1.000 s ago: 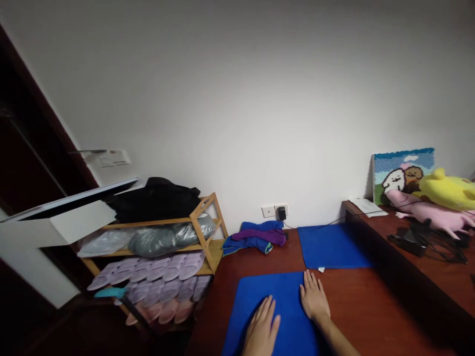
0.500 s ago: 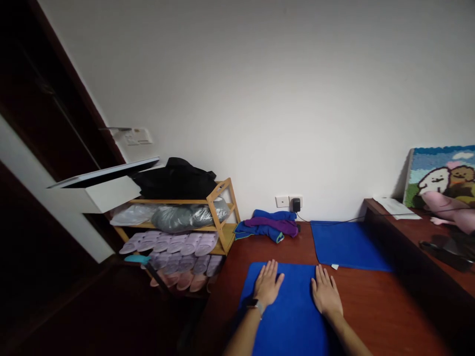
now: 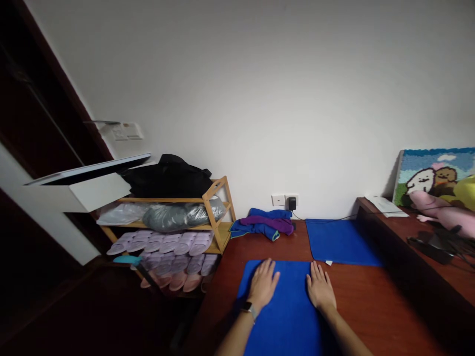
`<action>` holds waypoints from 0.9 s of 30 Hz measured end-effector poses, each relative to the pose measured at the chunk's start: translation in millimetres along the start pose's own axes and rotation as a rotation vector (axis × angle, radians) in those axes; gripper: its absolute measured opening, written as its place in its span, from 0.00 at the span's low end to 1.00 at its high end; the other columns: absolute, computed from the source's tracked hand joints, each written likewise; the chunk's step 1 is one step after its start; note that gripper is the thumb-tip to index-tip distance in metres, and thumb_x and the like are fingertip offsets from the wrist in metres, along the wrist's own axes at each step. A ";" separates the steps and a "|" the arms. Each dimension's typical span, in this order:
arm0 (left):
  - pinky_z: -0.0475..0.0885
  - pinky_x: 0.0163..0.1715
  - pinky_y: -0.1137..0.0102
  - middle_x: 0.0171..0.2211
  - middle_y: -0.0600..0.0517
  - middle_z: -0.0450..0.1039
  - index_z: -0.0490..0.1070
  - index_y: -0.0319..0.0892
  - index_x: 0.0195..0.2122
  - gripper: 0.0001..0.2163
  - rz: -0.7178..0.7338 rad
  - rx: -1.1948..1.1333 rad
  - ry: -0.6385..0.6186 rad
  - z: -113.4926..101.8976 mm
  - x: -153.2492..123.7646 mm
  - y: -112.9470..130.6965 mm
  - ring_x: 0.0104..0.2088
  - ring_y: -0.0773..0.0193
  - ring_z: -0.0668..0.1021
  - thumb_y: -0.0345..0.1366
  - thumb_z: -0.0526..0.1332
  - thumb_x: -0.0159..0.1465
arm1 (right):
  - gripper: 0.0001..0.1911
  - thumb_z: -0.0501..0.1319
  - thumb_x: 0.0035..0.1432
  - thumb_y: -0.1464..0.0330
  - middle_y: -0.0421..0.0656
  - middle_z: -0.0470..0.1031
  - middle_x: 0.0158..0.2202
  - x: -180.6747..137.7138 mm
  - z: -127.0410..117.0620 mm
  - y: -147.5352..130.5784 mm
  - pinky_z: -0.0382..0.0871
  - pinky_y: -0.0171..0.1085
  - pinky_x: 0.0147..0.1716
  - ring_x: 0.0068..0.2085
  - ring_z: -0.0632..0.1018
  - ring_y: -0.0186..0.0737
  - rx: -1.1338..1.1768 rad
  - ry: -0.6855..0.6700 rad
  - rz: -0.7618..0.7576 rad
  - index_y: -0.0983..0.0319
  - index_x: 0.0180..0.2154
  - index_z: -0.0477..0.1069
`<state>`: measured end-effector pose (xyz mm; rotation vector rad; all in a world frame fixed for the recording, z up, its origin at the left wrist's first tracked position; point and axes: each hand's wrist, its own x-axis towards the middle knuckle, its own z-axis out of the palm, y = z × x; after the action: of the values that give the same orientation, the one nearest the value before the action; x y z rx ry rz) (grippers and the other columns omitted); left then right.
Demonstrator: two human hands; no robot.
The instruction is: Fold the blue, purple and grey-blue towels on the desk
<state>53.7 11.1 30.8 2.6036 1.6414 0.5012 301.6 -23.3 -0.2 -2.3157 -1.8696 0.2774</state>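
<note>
A blue cloth (image 3: 287, 306) lies spread flat on the reddish-brown wooden table (image 3: 371, 301); its near end runs out of the picture. My left hand (image 3: 262, 283) rests palm down near its far left corner, fingers stretched out, a watch on the wrist. Over the far right corner lies my right hand (image 3: 321, 287), flat too, with its fingers extended. Neither hand grips anything. Beyond the right hand, a second blue cloth (image 3: 341, 242) with a small white tag is laid flat close to the wall.
Crumpled blue and purple cloths (image 3: 261, 225) sit at the table's back left, below a socket with a black plug (image 3: 292, 203). Left stands a wooden rack (image 3: 218, 217) with slippers and a black bag. A raised ledge (image 3: 389, 232) on the right bears a pink plush toy (image 3: 441, 210).
The camera view has turned slightly right, so the surroundings shift left. My left hand has slid a little on the cloth; my right hand stays flat at its corner.
</note>
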 end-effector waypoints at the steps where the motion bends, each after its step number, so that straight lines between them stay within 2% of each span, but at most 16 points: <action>1: 0.60 0.68 0.55 0.70 0.46 0.62 0.60 0.45 0.70 0.30 0.059 -0.039 -0.013 8.2 -0.7 23.3 0.68 0.53 0.65 0.53 0.38 0.75 | 0.37 0.33 0.69 0.58 0.43 0.43 0.76 -0.2 -0.3 0.6 0.38 0.47 0.72 0.75 0.46 0.43 -0.001 0.000 -0.003 0.69 0.73 0.42; 4: 0.59 0.69 0.58 0.71 0.50 0.60 0.53 0.48 0.73 0.28 0.164 -0.127 -0.051 33.7 -4.6 78.3 0.69 0.57 0.63 0.51 0.39 0.76 | 0.36 0.35 0.69 0.59 0.44 0.43 0.75 -0.2 1.5 3.3 0.38 0.47 0.72 0.75 0.46 0.44 -0.016 0.005 -0.027 0.68 0.73 0.43; 5: 0.57 0.70 0.58 0.72 0.50 0.58 0.50 0.48 0.74 0.28 0.177 -0.138 -0.064 39.8 -6.2 87.6 0.71 0.58 0.61 0.50 0.38 0.76 | 0.36 0.36 0.69 0.59 0.45 0.43 0.75 -0.1 2.5 4.0 0.38 0.47 0.72 0.75 0.46 0.44 -0.022 0.009 -0.035 0.68 0.73 0.43; 7: 0.52 0.72 0.57 0.73 0.51 0.53 0.45 0.47 0.75 0.29 0.176 -0.133 -0.098 44.4 -9.3 89.4 0.72 0.58 0.56 0.50 0.36 0.76 | 0.36 0.36 0.69 0.59 0.44 0.43 0.75 0.2 4.2 4.7 0.37 0.47 0.72 0.75 0.46 0.44 -0.032 0.013 -0.041 0.68 0.73 0.44; 10: 0.50 0.72 0.55 0.74 0.51 0.48 0.44 0.46 0.75 0.30 0.103 -0.078 -0.154 32.3 -15.7 55.9 0.73 0.58 0.52 0.51 0.35 0.75 | 0.36 0.34 0.69 0.58 0.44 0.43 0.75 -0.2 3.8 3.3 0.37 0.47 0.72 0.75 0.46 0.44 -0.033 0.012 -0.028 0.68 0.73 0.43; 14: 0.52 0.72 0.54 0.74 0.46 0.48 0.46 0.41 0.74 0.33 -0.108 0.028 -0.176 3.5 -31.4 -21.4 0.73 0.55 0.53 0.55 0.36 0.74 | 0.37 0.32 0.69 0.57 0.43 0.41 0.76 -1.8 0.1 0.7 0.37 0.47 0.72 0.75 0.46 0.43 -0.022 0.000 -0.010 0.68 0.73 0.41; 17: 0.54 0.71 0.53 0.73 0.44 0.50 0.45 0.40 0.74 0.33 -0.205 0.093 -0.150 -9.6 -46.4 -74.5 0.73 0.55 0.54 0.54 0.37 0.75 | 0.37 0.33 0.69 0.57 0.44 0.42 0.76 -2.6 -1.6 0.2 0.37 0.47 0.72 0.75 0.46 0.43 0.002 0.002 -0.008 0.68 0.73 0.41; 20: 0.56 0.70 0.53 0.72 0.43 0.53 0.46 0.40 0.74 0.32 -0.226 0.122 -0.121 -16.6 -56.1 -100.9 0.72 0.54 0.57 0.53 0.38 0.75 | 0.37 0.33 0.69 0.57 0.44 0.43 0.76 -2.7 -1.9 0.1 0.37 0.47 0.72 0.75 0.46 0.43 0.018 0.002 -0.007 0.68 0.73 0.42; 21: 0.56 0.70 0.53 0.72 0.43 0.54 0.47 0.39 0.74 0.32 -0.225 0.123 -0.089 -18.3 -56.9 -100.7 0.72 0.54 0.57 0.52 0.38 0.75 | 0.37 0.33 0.69 0.57 0.43 0.43 0.76 -2.7 -1.9 0.1 0.37 0.47 0.72 0.75 0.46 0.43 0.018 0.003 -0.007 0.68 0.73 0.42; 23: 0.56 0.70 0.54 0.72 0.44 0.54 0.47 0.40 0.74 0.31 -0.197 0.113 -0.012 -20.0 -54.6 -84.7 0.72 0.55 0.57 0.51 0.38 0.76 | 0.37 0.33 0.69 0.57 0.43 0.43 0.76 -2.5 -1.9 0.0 0.37 0.47 0.72 0.75 0.46 0.43 0.014 0.001 -0.007 0.68 0.73 0.41; 25: 0.57 0.70 0.55 0.73 0.46 0.54 0.48 0.42 0.74 0.30 -0.102 0.078 0.014 -17.0 -48.3 -50.0 0.72 0.56 0.57 0.50 0.38 0.76 | 0.37 0.33 0.69 0.57 0.43 0.42 0.76 -2.4 -1.9 -0.1 0.37 0.47 0.72 0.75 0.46 0.43 0.008 -0.003 -0.007 0.68 0.73 0.41; 27: 0.56 0.70 0.56 0.73 0.49 0.53 0.47 0.44 0.74 0.29 0.051 0.016 -0.025 -7.5 -40.9 -3.8 0.72 0.57 0.57 0.50 0.39 0.76 | 0.37 0.33 0.69 0.57 0.43 0.42 0.76 -2.5 -2.0 -0.1 0.37 0.47 0.72 0.75 0.46 0.43 0.004 -0.001 -0.007 0.68 0.73 0.41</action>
<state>32.1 -24.4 26.7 2.6573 1.5820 0.4576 301.5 -25.8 1.9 -2.3057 -1.8755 0.2813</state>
